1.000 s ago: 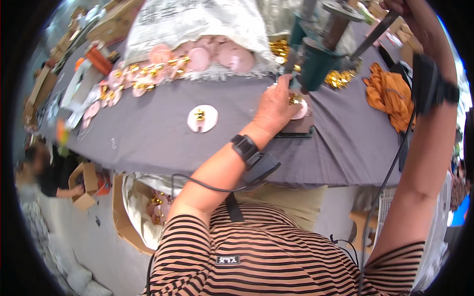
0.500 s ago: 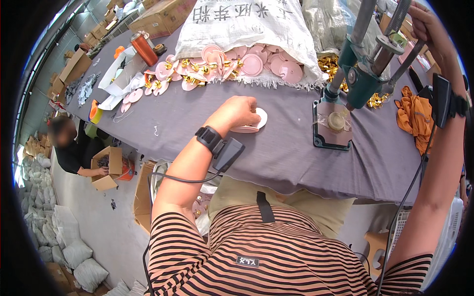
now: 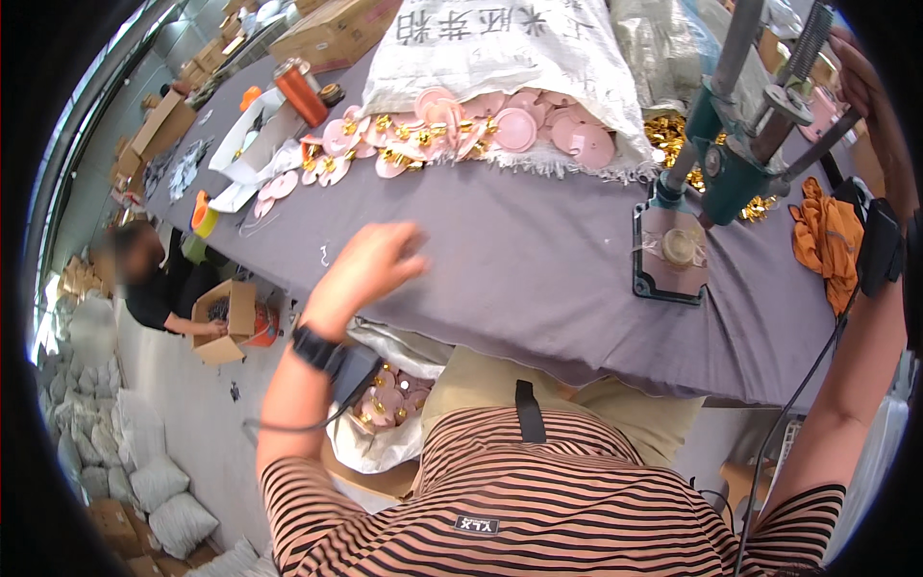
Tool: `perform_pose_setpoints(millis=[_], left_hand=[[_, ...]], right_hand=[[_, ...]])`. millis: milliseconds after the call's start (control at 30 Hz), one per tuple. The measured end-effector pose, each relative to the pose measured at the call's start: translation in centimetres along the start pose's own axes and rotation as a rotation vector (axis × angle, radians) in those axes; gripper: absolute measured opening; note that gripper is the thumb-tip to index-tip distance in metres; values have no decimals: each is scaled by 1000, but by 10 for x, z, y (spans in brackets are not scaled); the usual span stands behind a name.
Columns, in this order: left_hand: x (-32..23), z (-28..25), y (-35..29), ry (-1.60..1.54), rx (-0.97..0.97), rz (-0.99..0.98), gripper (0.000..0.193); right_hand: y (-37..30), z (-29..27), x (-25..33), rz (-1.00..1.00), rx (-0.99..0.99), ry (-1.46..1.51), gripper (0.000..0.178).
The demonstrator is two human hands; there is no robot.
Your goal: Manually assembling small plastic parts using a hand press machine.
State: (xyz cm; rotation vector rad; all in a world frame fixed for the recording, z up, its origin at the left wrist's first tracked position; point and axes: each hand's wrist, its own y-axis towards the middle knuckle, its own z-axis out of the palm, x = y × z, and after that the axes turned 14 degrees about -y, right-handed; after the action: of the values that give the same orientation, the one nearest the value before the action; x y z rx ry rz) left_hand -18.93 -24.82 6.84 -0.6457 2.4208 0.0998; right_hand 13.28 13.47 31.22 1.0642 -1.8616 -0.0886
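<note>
My left hand [image 3: 370, 262] is over the near left part of the grey-clothed table [image 3: 538, 260], slightly blurred. Its fingers and thumb are apart with nothing between them. Below its wrist, an open white sack [image 3: 370, 447] holds pink round discs with gold pieces [image 3: 383, 402]. My right hand [image 3: 873, 91] is raised at the far right, closed around the end of the lever [image 3: 822, 144] of a green bench press [image 3: 735, 188]; its grip is partly hidden. On the press base [image 3: 670, 279] sits a round, clear-looking fixture [image 3: 680, 247].
A large white woven sack [image 3: 510, 58] spills pink discs [image 3: 516, 129] with gold parts across the table's back. An orange can [image 3: 301, 93], white box [image 3: 240, 149] and tape roll [image 3: 204, 213] stand left. Orange cloth [image 3: 827, 236] lies right. A person [image 3: 159, 288] handles a carton [image 3: 226, 322] beyond.
My left hand has moved left and towards me from the pale round discs on the table. Those discs are gone from that spot, and the hand's fingers have opened. My right hand stays at the lever.
</note>
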Motion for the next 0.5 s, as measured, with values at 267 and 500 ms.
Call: perform_pose_setpoints(millis=[267, 500], left_hand=[[10, 82, 267, 423, -846, 570, 25], [-23, 97, 170, 289, -508, 676, 10]], right_hand=[[4, -7, -10, -94, 26, -53, 24], [-23, -18, -1, -177, -17, -180, 24]])
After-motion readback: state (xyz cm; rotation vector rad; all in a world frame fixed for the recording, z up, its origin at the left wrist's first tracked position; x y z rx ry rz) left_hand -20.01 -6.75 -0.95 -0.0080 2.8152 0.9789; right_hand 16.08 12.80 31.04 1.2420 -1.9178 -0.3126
